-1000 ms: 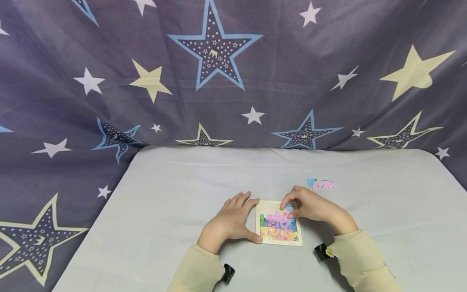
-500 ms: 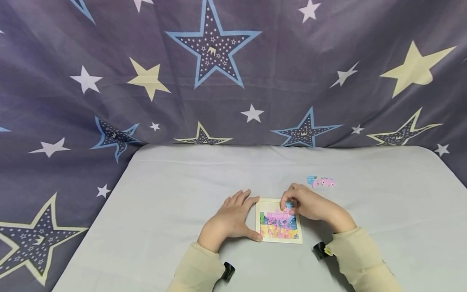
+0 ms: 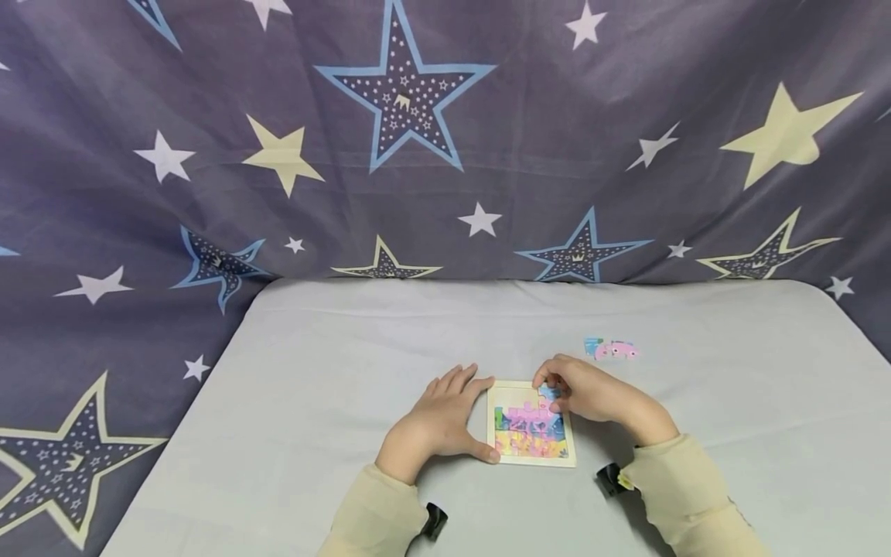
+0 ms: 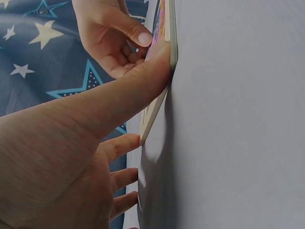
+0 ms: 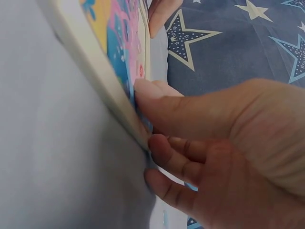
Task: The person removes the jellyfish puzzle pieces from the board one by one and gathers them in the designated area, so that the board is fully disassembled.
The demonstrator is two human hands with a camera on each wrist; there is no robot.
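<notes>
A jigsaw puzzle tray [image 3: 536, 463] with a pale rim lies on the covered table, several pink, blue and yellow pieces [image 3: 530, 441] fitted in its lower part. My left hand [image 3: 438, 418] is spread along the left side, thumb at the near corner and index finger at the far one. At the far right corner, my right hand [image 3: 588, 389] has its thumb and curled index finger on a blue puzzle piece [image 3: 549, 393]. In the right wrist view, the right thumb [image 5: 159, 102] lies over the pieces beside the rim, other fingers near the corner. The tray's upper left part shows bare.
Loose pink and blue puzzle pieces [image 3: 622, 350] lie beyond the right hand. A grey cloth [image 3: 334, 363] covers the table, and a dark curtain with stars [image 3: 411, 193] hangs behind it. Black wrist mounts [image 3: 435, 522] sit by both sleeves.
The right index fingertip has shifted slightly up toward the tray's far rim, showing more of the blue piece. The left hand stays at the tray's left side.
</notes>
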